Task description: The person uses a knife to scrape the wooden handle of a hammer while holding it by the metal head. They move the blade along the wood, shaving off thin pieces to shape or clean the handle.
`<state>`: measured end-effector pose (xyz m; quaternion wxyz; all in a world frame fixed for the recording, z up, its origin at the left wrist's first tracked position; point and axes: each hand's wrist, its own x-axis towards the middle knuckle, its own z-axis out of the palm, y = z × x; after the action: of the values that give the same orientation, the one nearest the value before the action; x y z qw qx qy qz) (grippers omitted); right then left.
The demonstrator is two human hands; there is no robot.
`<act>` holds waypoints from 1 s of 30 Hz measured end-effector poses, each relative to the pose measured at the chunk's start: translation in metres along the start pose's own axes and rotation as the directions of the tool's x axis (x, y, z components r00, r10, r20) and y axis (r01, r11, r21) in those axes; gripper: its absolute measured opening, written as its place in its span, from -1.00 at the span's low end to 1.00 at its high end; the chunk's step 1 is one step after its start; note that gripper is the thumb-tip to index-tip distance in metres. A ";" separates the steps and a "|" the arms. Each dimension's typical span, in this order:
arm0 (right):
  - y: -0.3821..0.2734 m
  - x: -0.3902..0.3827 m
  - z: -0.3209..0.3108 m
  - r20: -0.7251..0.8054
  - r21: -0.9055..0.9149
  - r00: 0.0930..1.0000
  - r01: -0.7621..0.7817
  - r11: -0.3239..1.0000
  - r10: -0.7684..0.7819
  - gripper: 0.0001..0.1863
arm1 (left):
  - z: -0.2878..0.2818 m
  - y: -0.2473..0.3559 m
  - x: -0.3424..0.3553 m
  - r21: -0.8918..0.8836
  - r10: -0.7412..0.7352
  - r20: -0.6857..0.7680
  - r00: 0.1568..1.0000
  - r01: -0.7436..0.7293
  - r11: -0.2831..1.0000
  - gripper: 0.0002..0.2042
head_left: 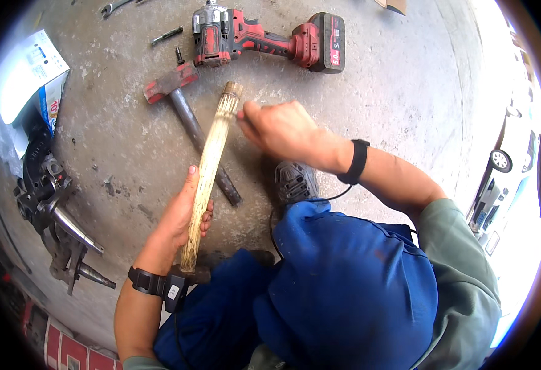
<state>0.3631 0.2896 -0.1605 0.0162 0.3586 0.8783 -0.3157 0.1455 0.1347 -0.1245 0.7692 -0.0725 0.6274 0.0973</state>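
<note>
My left hand (187, 213) is wrapped round the pale, rough wooden handle of a hammer (212, 157). The handle slants up and away from me, with a brown band at its far end. At its near end, by my left wrist, is a dark metal head, partly hidden. Close to the right of the handle's far end is my right hand (280, 129), its fingers curled together; what they pinch, if anything, is hidden. Just behind the handle on the floor lies a sledgehammer (187, 117) with a worn red head and a grey metal shaft.
A red and black cordless impact wrench (267, 40) lies at the far side, beside a thin dark bit (167, 36). To the left are greasy metal car parts (55, 209) and an open white box (30, 71). My shoe (296, 182) stands below my right hand.
</note>
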 end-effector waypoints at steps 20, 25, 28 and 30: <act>0.007 -0.012 -0.006 0.130 0.000 0.992 -0.007 1.000 0.007 -0.70 | 0.000 -0.003 0.000 -0.180 -0.067 0.183 0.981 0.101 0.978 -0.21; 0.012 -0.016 0.000 0.113 0.021 0.993 -0.018 1.000 0.016 -0.69 | 0.003 0.000 -0.002 -0.157 -0.084 0.193 0.978 0.115 0.981 -0.19; 0.020 -0.011 -0.001 0.044 0.044 0.999 -0.024 0.999 0.022 -0.71 | 0.003 0.000 -0.001 -0.194 -0.088 0.198 0.976 0.127 0.973 -0.19; 0.028 -0.002 0.005 -0.047 0.036 0.997 -0.063 0.997 0.064 -0.70 | 0.003 -0.002 0.000 -0.195 -0.112 0.206 0.972 0.153 0.969 -0.19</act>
<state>0.3816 0.3008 -0.1791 -0.0012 0.3940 0.8610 -0.3216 0.1492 0.1337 -0.1242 0.8193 -0.1853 0.5296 0.1177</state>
